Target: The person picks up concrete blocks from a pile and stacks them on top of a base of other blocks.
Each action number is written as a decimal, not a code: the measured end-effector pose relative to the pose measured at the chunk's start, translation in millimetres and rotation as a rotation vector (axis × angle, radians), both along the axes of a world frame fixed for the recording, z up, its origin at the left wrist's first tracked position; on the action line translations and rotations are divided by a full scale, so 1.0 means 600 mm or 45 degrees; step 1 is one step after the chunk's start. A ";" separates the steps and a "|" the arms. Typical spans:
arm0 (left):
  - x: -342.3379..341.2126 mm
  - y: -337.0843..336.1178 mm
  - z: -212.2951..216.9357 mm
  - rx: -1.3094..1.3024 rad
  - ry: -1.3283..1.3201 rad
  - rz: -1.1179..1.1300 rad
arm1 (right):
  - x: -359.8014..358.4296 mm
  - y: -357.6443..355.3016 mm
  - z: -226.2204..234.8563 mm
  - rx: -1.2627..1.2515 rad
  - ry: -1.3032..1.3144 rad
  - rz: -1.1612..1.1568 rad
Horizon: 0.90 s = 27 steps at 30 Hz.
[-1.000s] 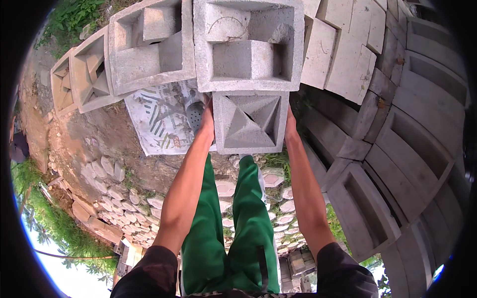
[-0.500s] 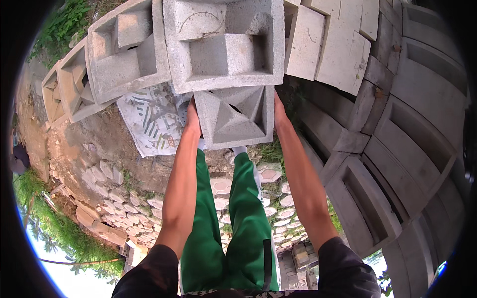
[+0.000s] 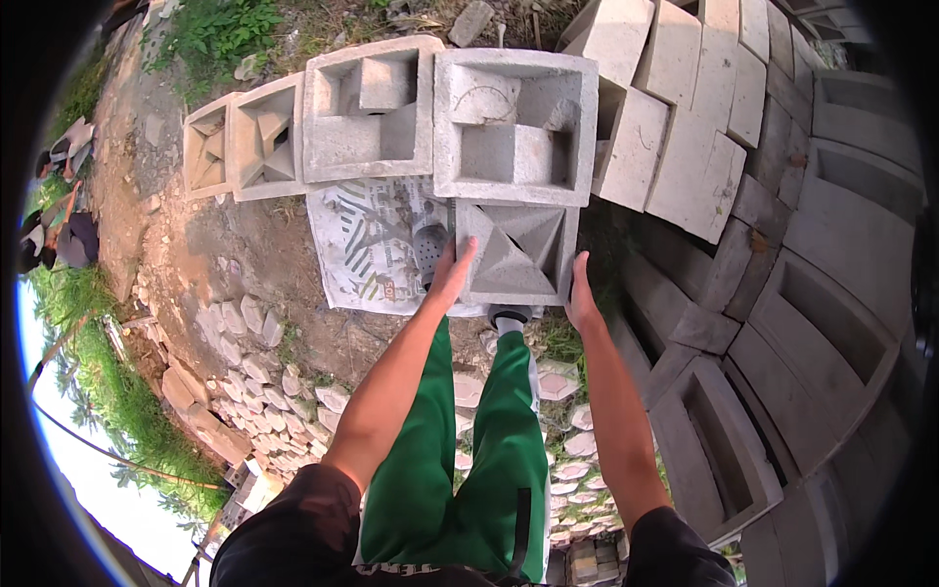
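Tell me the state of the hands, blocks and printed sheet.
Small block: patterned face showing.
Left hand: against its left edge, grip unclear.
Right hand: open, beside its right edge.
Large block: recessed face showing.
Three left blocks: side by side.
Blocks at right: stacked.
Printed sheet: spread out, partly covered.

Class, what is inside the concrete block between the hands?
Inside the block, sloping triangular faces and a dark slit show. The left hand covers part of the block's left edge; whatever lies underneath is hidden.

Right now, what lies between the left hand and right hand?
In the head view, a faceted grey concrete block lies between the left hand and the right hand.
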State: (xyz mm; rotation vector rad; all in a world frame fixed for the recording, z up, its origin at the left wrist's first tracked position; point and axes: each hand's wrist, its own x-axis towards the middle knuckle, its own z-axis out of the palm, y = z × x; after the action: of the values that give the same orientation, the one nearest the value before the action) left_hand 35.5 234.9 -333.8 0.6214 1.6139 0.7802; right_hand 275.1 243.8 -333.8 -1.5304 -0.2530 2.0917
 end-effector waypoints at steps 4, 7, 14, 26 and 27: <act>0.022 0.026 0.039 -0.109 0.067 -0.039 | 0.001 -0.009 -0.005 0.024 0.022 -0.034; 0.015 0.011 0.023 -0.030 0.081 -0.028 | -0.006 -0.009 0.007 0.126 -0.112 0.082; 0.014 0.015 0.010 -0.022 0.186 -0.001 | -0.009 0.015 0.021 0.224 -0.383 0.273; -0.002 -0.008 0.056 -0.200 0.205 -0.260 | -0.024 -0.014 0.036 0.202 -0.509 0.272; 0.022 -0.002 0.109 -0.141 0.172 -0.340 | -0.014 -0.043 0.038 0.181 -0.830 0.307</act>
State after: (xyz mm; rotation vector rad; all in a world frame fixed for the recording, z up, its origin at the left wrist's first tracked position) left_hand 48.5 234.0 -268.5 0.8039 1.6417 0.4572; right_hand 266.8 218.0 -310.8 -2.1314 -0.8341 1.6227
